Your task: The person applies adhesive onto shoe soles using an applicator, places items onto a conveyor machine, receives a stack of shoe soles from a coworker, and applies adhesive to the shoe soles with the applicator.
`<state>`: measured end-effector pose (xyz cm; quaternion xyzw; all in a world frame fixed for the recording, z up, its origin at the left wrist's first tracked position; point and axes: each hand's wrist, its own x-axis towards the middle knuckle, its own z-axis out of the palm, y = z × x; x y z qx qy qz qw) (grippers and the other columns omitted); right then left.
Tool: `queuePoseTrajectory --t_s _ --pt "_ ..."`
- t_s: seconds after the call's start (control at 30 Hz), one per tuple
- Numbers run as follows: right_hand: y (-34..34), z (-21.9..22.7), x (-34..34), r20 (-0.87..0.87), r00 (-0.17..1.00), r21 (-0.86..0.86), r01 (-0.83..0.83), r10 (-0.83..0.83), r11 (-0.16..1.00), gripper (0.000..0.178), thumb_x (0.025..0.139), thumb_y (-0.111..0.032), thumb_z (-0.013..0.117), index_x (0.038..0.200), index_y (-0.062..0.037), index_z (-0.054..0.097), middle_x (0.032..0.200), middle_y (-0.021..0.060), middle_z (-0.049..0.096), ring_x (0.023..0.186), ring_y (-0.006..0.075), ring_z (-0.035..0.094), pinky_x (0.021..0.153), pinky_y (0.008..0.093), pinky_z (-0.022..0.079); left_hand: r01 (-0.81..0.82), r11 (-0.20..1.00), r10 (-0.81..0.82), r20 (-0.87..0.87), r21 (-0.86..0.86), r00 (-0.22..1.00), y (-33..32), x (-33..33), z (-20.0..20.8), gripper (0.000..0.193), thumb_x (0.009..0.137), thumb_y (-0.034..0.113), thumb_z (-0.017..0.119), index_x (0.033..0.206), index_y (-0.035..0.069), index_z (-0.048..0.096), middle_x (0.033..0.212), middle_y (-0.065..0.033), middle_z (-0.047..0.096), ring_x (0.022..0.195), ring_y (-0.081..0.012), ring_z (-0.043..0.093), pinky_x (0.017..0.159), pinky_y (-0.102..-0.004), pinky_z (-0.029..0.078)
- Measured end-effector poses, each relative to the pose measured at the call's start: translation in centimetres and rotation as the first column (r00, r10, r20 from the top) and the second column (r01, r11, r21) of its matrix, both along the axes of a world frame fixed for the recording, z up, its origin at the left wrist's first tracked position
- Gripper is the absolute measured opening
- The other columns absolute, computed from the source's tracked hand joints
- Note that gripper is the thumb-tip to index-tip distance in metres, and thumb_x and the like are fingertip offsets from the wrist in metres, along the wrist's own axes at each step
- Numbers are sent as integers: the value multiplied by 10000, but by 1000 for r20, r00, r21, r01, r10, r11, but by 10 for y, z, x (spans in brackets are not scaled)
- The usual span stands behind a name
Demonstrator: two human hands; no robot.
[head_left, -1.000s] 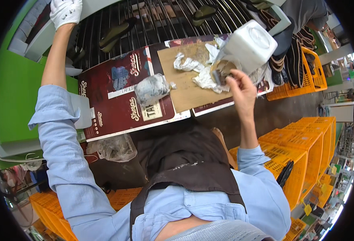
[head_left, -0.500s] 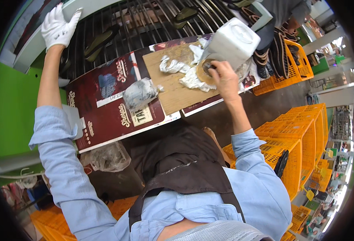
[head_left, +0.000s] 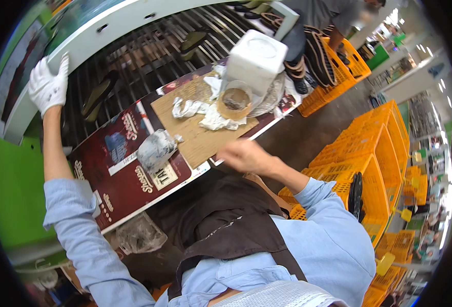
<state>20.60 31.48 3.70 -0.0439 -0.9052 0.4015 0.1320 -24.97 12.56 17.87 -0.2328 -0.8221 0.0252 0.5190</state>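
Note:
My left hand [head_left: 49, 84], in a white glove, rests with spread fingers on the pale metal frame [head_left: 90, 38] at the far left. My right hand [head_left: 244, 155] is bare and slightly blurred, over the near edge of a brown cardboard sheet [head_left: 197, 148]. Its fingers are curled in; what they hold, if anything, is hidden. Beyond it stands a clear plastic cup [head_left: 234, 101] with dark contents, among crumpled white tissues [head_left: 187, 108]. A white plastic jug [head_left: 259, 56] is just behind the cup. Left of the cardboard sits a grey-stained, whitish container [head_left: 155, 150].
Maroon printed cardboard [head_left: 95, 158] covers the worktop. Olive shoes [head_left: 192, 42] lie on the metal rollers [head_left: 144, 61] behind it. Stacked yellow crates [head_left: 359, 148] stand to the right. Another person [head_left: 313, 15] bends over a crate at the far right. A clear plastic bag [head_left: 141, 234] hangs below the worktop.
My right hand has drawn back from the cup toward me, to the cardboard's near edge. My left hand stays at the frame. The view has shifted, showing more of the frame.

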Motion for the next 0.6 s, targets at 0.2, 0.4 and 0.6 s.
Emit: queuePoseTrajectory --t_s 0.2,0.4,0.6 --pt "-24 -115 55 636 731 -234 -125 249 964 439 912 -415 508 871 -3 657 805 178 654 792 316 640 713 407 491 73 994 -67 -75 80 995 23 -2 0 639 836 613 505 1198 89 563 1220 -105 569 1167 -292 496 994 -412 377" --pt "-44 -150 54 606 785 -144 -52 130 988 413 891 -390 519 907 0 654 889 220 648 867 393 615 800 447 468 125 982 -108 -121 141 987 13 -2 -7 523 839 503 582 1153 84 579 1193 -98 582 1147 -302 513 976 -432 393" --pt "-35 -151 50 624 778 -157 40 68 987 386 852 -385 567 859 -11 664 843 217 649 824 373 629 749 444 479 195 968 -166 -179 157 970 15 -7 -8 448 858 453 581 1112 83 598 1147 -95 605 1103 -311 539 952 -427 416"
